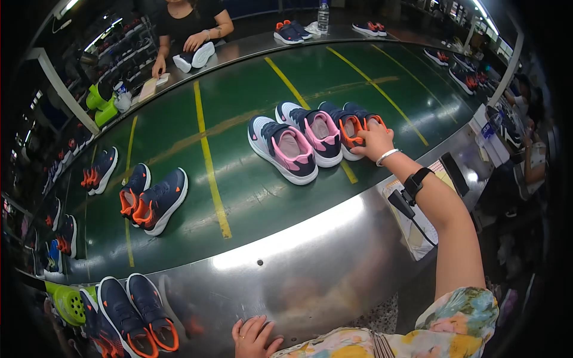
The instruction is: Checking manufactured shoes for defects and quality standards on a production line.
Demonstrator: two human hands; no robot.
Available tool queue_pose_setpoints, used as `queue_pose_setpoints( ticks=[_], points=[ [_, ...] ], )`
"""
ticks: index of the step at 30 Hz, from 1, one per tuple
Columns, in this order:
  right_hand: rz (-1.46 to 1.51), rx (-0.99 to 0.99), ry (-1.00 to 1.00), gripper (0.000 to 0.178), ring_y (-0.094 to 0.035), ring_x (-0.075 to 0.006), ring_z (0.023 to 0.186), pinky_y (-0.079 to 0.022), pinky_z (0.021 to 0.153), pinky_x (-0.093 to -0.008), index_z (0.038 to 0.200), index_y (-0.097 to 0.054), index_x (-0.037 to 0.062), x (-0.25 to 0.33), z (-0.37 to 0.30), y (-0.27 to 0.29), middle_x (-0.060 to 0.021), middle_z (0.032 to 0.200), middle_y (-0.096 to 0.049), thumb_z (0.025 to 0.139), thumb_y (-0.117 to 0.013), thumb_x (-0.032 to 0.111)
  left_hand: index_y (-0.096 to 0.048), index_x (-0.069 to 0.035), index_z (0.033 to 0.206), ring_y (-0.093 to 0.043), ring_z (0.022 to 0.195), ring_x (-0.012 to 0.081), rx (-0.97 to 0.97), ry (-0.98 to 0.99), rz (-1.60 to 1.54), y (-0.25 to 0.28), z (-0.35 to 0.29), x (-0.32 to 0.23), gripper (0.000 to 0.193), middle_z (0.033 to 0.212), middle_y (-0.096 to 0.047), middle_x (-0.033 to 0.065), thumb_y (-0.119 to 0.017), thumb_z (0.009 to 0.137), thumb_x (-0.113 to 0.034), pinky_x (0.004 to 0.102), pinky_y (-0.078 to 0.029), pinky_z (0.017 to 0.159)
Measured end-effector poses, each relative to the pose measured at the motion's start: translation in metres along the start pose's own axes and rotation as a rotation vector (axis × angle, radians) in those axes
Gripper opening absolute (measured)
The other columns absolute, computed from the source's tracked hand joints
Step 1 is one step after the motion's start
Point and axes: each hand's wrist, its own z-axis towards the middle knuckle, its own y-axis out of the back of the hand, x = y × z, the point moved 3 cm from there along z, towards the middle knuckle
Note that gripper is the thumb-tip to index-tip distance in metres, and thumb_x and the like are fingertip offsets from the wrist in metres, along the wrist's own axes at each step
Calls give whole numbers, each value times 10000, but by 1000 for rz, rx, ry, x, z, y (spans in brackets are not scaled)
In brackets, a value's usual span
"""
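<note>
Seems partway through handling shoes on the green belt (239, 179); shows a white, navy and pink pair (291, 143) upright there, side by side, toes pointing away and leftward, free of any hand, hence apparently finished with for now; has, just right of that, a navy-and-orange pair (345, 119), likewise upright on the belt but not yet let go, so best judged unfinished; has no hand on another navy pair (161, 200) farther left along the belt, nor on the navy shoes (123, 310) at the near left, over the metal ledge (239, 292); cannot tell whether to count those as waiting or already dealt with.

Holds the right hand (375, 142) partly closed at the heels of the navy-and-orange pair, with thumb at the orange collar of the left shoe and fingers bent over the collar of the right one; seems to pinch the two together, though cannot tell how firmly; rests the left hand (255, 339) on the near part of the metal ledge, with fingers loosely bent and slightly spread; grips nothing visible there; faces, across the belt, a co-worker (179, 27) with a hand at white-soled shoes (194, 58).
</note>
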Motion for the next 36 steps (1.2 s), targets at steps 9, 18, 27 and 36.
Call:
queue_pose_setpoints(
  ticks=[9,18,27,36],
  points=[
    [140,-116,191,289,-494,-316,1044,-370,810,-468,931,-678,194,206,-83,10,-114,1011,-579,742,-661,412,-602,-97,1084,-448,1184,238,52,28,-126,17,3,3,394,1241,-519,87,-683,763,-310,466,-207,1027],
    [303,-199,631,255,-541,-294,780,-434,671,-400,857,-648,116,194,-233,66,-129,817,-529,706,-703,315,-583,-91,1102,-489,1148,265,-17,43,-201,14,6,9,383,1230,-533,79,-668,754,-227,451,-287,1003],
    [672,-161,541,302,-594,-276,906,-492,757,-353,1095,-563,47,109,-326,84,-119,994,-611,808,-615,125,-233,-29,1394,-446,1144,258,-98,356,-1029,2,58,-11,696,1315,-367,155,-617,840,-204,365,-385,959],
    [1098,262,118,433,-589,-221,996,-482,815,-329,1261,-438,39,68,-329,31,-166,1121,-572,875,-573,183,-306,-54,1374,-528,973,180,-110,496,-1176,-3,73,-15,645,1123,-495,143,-592,796,-53,299,-456,819]
  ],
)
